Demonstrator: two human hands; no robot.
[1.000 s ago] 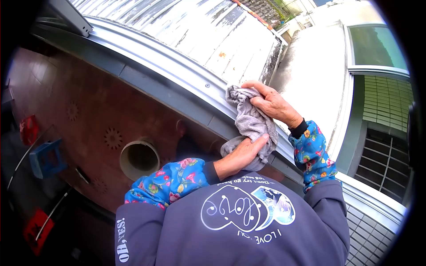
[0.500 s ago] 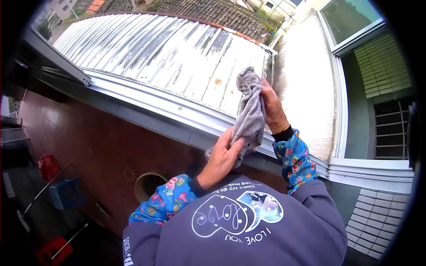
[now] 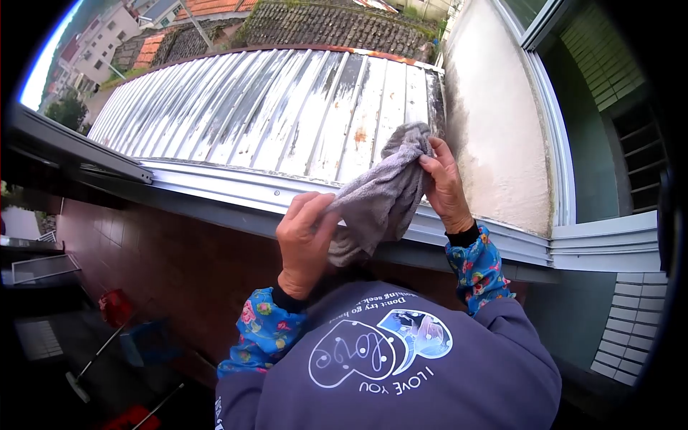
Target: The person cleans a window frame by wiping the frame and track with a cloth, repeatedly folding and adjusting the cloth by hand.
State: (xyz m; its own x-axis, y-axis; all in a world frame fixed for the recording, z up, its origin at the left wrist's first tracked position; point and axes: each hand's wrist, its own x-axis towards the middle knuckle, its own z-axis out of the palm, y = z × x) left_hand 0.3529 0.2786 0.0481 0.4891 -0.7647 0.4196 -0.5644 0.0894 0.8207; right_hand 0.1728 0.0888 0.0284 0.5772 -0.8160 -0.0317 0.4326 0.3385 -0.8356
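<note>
A crumpled grey cloth point(image 3: 383, 197) hangs between my two hands, above the window sill. My left hand point(image 3: 304, 233) pinches one edge of it at the left. The fingers of my right hand point(image 3: 448, 183) grip the bunched upper part at the right. Between the hands the cloth is partly spread, and its lower end droops in front of the sill. Beneath it runs the white metal window track point(image 3: 244, 188). Floral sleeve covers with dark cuffs cover both forearms.
Beyond the track lies a corrugated metal roof point(image 3: 272, 107) with worn patches. An open window frame point(image 3: 552, 136) stands at the right beside a pale wall point(image 3: 494, 122). A red dustpan-like item point(image 3: 115, 308) and a blue stool-like item point(image 3: 150, 342) are on the floor at lower left.
My left hand has moved left and up, drawing the cloth's edge outward, so the twisted cloth is now more spread. My right hand has shifted slightly. The view has tilted up.
</note>
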